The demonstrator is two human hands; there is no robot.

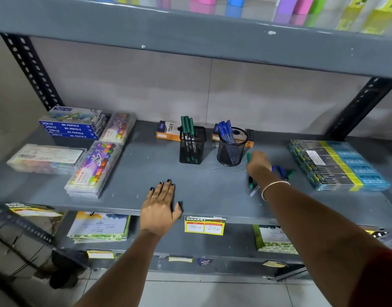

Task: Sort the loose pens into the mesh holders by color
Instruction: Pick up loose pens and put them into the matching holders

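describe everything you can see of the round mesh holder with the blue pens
The round mesh holder is a black wire-mesh cup, apparently metal, with a solid rim band. It stands upright on the grey shelf, to the right of the square mesh holder, apart from it. Several blue pens lean inside toward its left side, caps up, leaving the right part open. An orange and dark box lies right behind it. The right hand is just to its right, not touching it.
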